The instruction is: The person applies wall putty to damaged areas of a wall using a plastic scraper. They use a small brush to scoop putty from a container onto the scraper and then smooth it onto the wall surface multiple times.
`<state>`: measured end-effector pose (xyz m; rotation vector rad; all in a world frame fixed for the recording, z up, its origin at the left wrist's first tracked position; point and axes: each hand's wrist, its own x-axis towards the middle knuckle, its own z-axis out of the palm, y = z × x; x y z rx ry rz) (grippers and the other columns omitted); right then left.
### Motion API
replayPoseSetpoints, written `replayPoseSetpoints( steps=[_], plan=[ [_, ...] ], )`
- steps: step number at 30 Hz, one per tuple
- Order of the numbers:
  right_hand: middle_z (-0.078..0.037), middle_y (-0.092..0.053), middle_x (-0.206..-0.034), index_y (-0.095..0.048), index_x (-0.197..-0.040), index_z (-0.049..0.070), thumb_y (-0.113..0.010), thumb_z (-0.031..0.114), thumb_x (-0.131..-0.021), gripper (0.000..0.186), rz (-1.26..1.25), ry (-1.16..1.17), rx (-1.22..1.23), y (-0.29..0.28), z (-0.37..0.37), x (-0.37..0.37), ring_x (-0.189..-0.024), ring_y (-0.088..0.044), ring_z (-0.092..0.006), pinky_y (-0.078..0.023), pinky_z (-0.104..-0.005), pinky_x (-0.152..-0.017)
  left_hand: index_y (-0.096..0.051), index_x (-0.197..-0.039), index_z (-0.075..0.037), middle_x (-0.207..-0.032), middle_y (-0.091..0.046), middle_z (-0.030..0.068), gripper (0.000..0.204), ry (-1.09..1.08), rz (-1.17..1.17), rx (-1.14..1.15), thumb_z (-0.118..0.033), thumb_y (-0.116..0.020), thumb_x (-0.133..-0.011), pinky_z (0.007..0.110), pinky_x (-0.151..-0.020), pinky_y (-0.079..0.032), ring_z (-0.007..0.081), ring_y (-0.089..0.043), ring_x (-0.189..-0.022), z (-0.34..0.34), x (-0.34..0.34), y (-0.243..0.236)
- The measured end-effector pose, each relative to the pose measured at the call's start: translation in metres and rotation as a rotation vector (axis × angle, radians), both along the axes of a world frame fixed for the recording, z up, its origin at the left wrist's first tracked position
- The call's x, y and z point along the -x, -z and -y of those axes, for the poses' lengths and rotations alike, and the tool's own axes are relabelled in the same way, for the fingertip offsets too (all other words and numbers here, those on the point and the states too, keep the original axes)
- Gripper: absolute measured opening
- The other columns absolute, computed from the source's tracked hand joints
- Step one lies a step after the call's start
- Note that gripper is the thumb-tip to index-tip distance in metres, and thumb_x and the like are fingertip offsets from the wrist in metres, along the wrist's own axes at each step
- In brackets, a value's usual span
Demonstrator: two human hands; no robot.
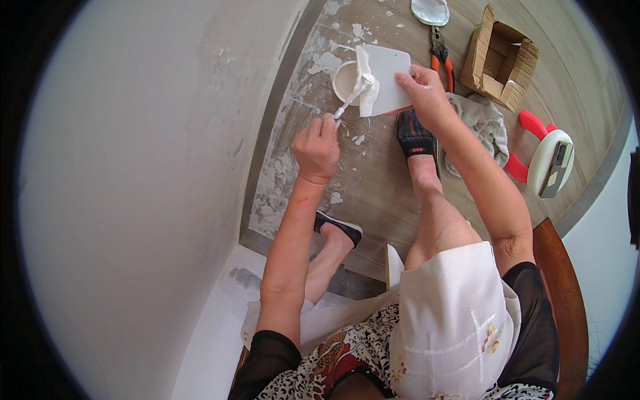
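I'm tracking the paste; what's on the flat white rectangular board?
On the board, lumpy white paste lines the left edge and the right hand grips opposite; surfaces beneath both are hidden.

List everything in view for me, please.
Wall: one, white, left
Floor: one, greyish, centre
Flakes: many, white, by wall
Board: one, white, upper centre
Paste: some, white, board's left edge
Tool: one, pale, touching paste
Tub: one, cream, beside paste
Dish: one, white, top
Pliers: one, black and orange, below dish
Box: one, brown, upper right
Rag: one, grey, below box
Stool: one, white and red, right
Phone: one, dark, on stool
Wooden rail: one, brown, lower right
Clothes: several, pale, black, patterned, bottom
Shoes: two, dark, on floor
Legs: two, bare, centre
Left grip: one, bare, on tool
Right grip: one, bare, on board
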<state>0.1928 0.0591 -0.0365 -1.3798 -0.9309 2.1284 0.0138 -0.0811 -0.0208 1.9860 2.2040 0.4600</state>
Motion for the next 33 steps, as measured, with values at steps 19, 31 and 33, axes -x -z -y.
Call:
replayPoseSetpoints(
  steps=[19, 31, 33],
  plan=[
    [-0.007, -0.064, -0.093, -0.06, -0.1, -0.004, -0.057, 0.015, -0.089, 0.022, -0.415, 0.342, -0.022, -0.079, 0.008, 0.06, -0.079, -0.06, -0.0107, -0.05, -0.0263, -0.071, -0.054, -0.074, -0.003, -0.06, -0.055, 0.0191, 0.021, -0.448, 0.499, 0.187, -0.021, -0.056, -0.085, 0.043, -0.051, -0.041, 0.0383, -0.056, -0.059, -0.022, -0.019, 0.006],
    [-0.021, -0.063, -0.095, -0.058, -0.108, -0.006, -0.059, -0.005, -0.072, 0.036, 0.104, 0.441, -1.323, -0.121, 0.007, 0.153, -0.063, -0.063, -0.0254, -0.05, -0.0292, -0.055, -0.054, -0.08, -0.003, -0.069, -0.048, 0.0078, 0.02, -0.38, 0.131, 0.215, -0.021, -0.054, -0.089, 0.031, -0.06, -0.038, 0.014, -0.048, -0.068, 0.006, -0.008, 0.056],
    [-0.028, -0.057, -0.103, -0.053, -0.111, -0.01, -0.06, -0.005, -0.07, 0.043, 0.116, 0.314, -1.341, -0.118, 0.015, 0.159, -0.071, -0.063, -0.0304, -0.051, -0.0316, -0.06, -0.053, -0.076, -0.004, -0.066, -0.044, 0.0064, 0.022, -0.374, 0.069, 0.198, -0.021, -0.054, -0.09, 0.03, -0.06, -0.036, 0.0116, -0.045, -0.068, 0.0, -0.013, 0.051]
  ],
)
